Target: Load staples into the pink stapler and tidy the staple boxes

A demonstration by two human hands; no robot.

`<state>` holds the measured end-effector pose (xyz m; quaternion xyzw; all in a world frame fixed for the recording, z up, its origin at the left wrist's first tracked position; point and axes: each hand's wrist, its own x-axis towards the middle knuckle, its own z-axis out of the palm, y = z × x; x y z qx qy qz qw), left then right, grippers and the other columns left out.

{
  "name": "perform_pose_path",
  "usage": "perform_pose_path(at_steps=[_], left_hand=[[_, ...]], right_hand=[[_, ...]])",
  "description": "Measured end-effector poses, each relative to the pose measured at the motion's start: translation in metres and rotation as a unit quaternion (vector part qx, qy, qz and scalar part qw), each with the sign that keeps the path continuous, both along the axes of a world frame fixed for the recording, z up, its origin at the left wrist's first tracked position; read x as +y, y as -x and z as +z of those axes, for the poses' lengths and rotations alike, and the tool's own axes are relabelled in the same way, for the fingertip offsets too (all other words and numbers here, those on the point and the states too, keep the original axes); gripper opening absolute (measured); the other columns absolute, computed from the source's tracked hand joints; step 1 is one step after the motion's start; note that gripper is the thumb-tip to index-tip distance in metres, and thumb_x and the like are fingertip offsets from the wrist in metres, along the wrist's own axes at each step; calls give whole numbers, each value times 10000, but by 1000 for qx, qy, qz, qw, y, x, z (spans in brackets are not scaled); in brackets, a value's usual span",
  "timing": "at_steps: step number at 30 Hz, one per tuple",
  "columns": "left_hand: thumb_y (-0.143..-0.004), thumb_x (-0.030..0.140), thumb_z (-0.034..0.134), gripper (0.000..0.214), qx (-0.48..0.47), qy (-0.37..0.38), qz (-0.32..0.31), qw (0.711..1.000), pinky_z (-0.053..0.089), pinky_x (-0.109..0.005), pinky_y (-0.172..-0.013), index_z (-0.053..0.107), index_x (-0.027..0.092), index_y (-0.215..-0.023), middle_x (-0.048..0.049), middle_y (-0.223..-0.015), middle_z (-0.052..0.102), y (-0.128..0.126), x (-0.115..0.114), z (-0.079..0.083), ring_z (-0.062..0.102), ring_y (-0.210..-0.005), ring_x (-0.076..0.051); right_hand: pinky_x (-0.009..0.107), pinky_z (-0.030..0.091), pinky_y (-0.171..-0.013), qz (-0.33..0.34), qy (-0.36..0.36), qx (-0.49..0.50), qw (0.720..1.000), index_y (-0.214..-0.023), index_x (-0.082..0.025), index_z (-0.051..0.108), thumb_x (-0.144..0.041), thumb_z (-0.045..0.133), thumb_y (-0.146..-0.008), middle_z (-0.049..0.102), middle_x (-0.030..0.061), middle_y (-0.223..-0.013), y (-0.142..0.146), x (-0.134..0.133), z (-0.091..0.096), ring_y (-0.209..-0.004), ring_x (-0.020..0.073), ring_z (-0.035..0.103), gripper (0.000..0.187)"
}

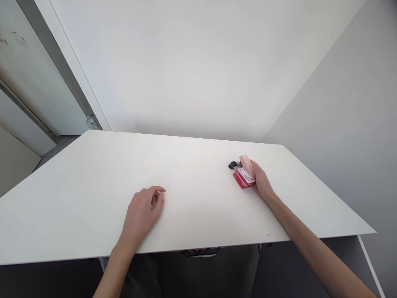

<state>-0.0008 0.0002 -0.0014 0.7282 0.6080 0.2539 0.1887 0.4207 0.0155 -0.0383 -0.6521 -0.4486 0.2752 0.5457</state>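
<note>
My left hand (142, 209) rests on the white table (198, 159) at left of centre. Its fingers are curled, thumb and forefinger almost meeting, with nothing visible between them. Farther right, my right hand (262, 180) is closed around the side of a pale pink oblong object (246, 164), whose kind I cannot make out. Against this lies a small red box with a white label (244, 178), close to my fingers. Small black-ended items (232, 165), perhaps keys, sit just left of the pink object. My right fingertips are partly hidden behind these things.
A white wall (192, 70) rises behind the table, and a grey wall (341, 116) stands on the right. Beyond the left end are pale panels (40, 70) and some cables (93, 122). Below the front edge is a dark space with a grey panel (279, 269).
</note>
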Motion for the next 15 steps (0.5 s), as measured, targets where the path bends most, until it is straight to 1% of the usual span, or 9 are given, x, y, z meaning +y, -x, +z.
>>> perform_pose_path(at_steps=[3, 5, 11, 13, 15], left_hand=[[-985, 420, 445, 325, 3, -8, -3, 1000, 493, -365, -768, 718, 256, -1051, -19, -778, 645, 0, 0, 0, 620, -783, -236], [-987, 424, 442, 332, 3, -15, -6, 1000, 498, -367, -775, 719, 248, -1043, -19, -771, 648, -1, -1, 1, 618, -772, -233], [-1008, 440, 429, 348, -7, -21, -34, 999, 509, -374, -798, 714, 242, -1035, -15, -762, 659, -2, -1, 3, 612, -746, -222], [-1016, 477, 441, 354, -14, -21, -56, 998, 514, -376, -818, 709, 246, -1037, -19, -805, 674, -3, -1, 3, 623, -775, -224], [-1012, 523, 479, 352, -20, -35, -85, 996, 520, -383, -864, 694, 249, -1065, -31, -901, 695, -4, 0, 1, 646, -860, -233]], right_hand=[[441, 491, -1119, 32, 1, 4, 999, -1426, -230, 637, -807, 427, -964, 719, 81, -1389, 27, 0, 0, -1266, 312, 663, 768], [444, 455, -1153, 35, 3, 5, 999, -1445, -225, 609, -803, 426, -970, 689, 86, -1434, 47, 0, 1, -1319, 312, 626, 771], [440, 485, -1101, 77, 21, 43, 996, -1501, -261, 528, -784, 426, -990, 643, 83, -1494, 112, -6, 8, -1293, 308, 631, 739], [446, 515, -1054, 107, 29, 53, 992, -1509, -293, 518, -777, 412, -996, 643, 65, -1495, 131, -9, 11, -1269, 313, 643, 713], [452, 532, -1019, 121, 33, 69, 990, -1520, -308, 502, -771, 399, -1001, 657, 57, -1476, 147, -11, 14, -1239, 314, 660, 703]])
